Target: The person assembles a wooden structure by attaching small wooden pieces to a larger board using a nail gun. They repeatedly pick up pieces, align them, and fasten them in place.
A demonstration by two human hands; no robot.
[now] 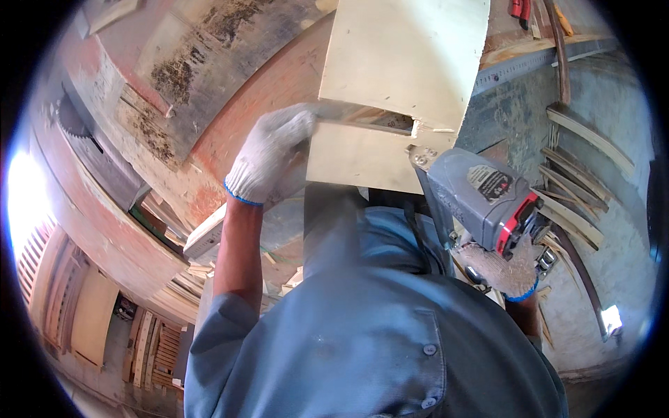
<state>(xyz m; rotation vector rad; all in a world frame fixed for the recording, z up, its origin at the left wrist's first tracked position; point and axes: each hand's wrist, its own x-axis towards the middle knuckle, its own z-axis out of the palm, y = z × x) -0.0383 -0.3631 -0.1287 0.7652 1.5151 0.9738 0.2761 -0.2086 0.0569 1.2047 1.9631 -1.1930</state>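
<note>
In front of me lies a pale wooden panel [401,56], and a smaller pale board [366,155] sits at its near end. A narrow gap separates the two along most of their width. My left hand [275,143], in a white knit glove with a blue cuff edge, grips the left end of the smaller board; its fingertips are partly hidden. My right hand [505,268], gloved alike, is closed round the rear of a grey and red nail gun [481,191]. The tool's metal nose rests at the right edge of the smaller board, close to the gap.
A stained workbench [272,90] spreads under and left of the panel. A circular saw blade [72,118] stands at the far left. Wood strips [575,177] lie on the right, near a brown hose [582,268]. Red-handled pliers [520,10] are at the top right. Slatted wooden pieces [150,348] stand lower left.
</note>
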